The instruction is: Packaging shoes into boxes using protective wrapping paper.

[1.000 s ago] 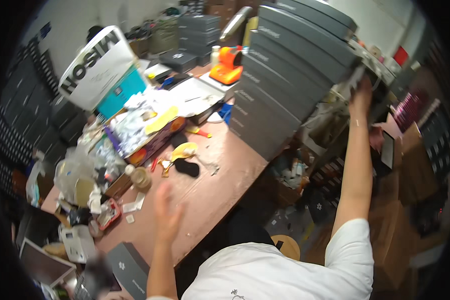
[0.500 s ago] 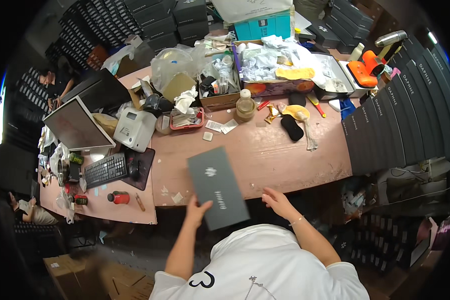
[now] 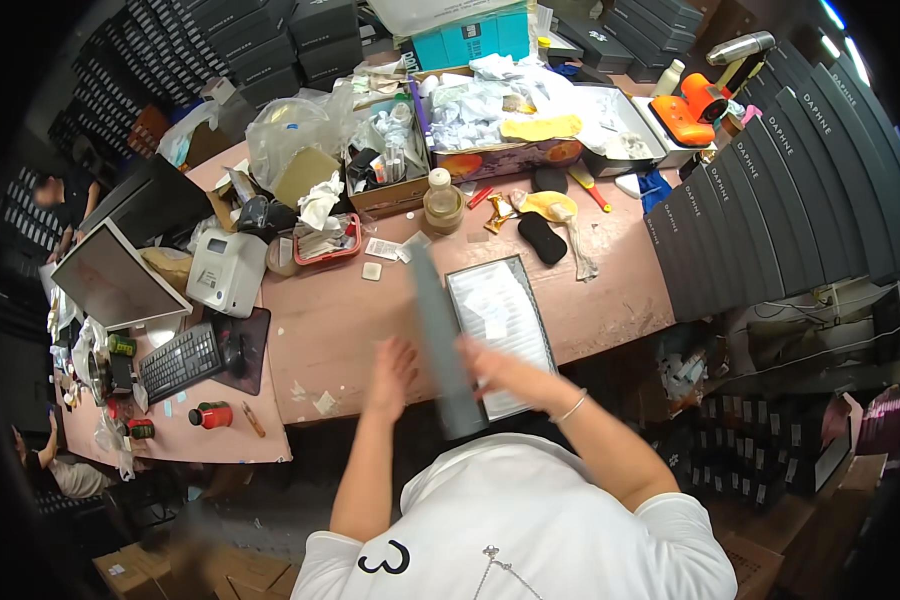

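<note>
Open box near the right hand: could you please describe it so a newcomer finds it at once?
On the pink table, look to its front edge, above the person's white shirt. There the open box lies just right of the tilted grey lid. Its white filling lies flat, unlike the crumpled heap in the purple-edged box.

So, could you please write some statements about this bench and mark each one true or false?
1. The left hand is left of the grey lid. True.
2. The grey lid lies flat on the table. False: the grey lid is tipped up steeply, with the right hand at its right side.
3. White paper lies in the open box. True.
4. The keyboard is right of the open box. False: the keyboard is left of it.
5. The orange device is near the stack of grey boxes. True.
</note>
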`<state>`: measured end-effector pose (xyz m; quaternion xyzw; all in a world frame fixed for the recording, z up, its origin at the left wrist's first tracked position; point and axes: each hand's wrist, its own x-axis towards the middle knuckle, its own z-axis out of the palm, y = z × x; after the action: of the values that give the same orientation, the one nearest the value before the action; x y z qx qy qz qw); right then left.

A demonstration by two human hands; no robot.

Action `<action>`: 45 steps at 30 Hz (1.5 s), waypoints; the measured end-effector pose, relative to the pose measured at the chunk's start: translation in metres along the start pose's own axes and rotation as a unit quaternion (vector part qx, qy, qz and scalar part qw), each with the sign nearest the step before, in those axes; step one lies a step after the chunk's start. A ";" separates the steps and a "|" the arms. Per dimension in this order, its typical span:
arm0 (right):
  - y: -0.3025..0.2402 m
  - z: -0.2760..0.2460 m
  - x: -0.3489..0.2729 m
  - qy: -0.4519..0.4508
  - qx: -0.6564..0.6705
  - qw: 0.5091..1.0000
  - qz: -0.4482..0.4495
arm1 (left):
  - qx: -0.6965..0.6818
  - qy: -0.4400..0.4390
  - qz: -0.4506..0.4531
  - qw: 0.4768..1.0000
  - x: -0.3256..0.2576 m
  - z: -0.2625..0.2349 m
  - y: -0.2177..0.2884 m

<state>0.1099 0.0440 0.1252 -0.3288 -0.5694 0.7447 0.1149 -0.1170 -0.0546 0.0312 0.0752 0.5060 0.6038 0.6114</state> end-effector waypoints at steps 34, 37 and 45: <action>0.091 -0.076 0.074 0.195 -0.489 0.833 -0.173 | 0.043 -0.024 0.041 0.998 -0.008 0.098 -0.032; 0.063 -0.066 0.046 0.153 -0.441 0.859 -0.212 | -0.110 -0.041 -0.066 0.991 -0.005 0.109 -0.030; 0.056 -0.067 0.036 0.193 -0.551 0.797 -0.155 | -0.184 -0.067 -0.129 0.972 0.012 0.068 -0.058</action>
<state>0.1357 0.0976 0.0512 -0.3808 -0.8929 0.1982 0.1356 -0.0337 -0.0244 0.0166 -0.0637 0.3493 0.5963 0.7199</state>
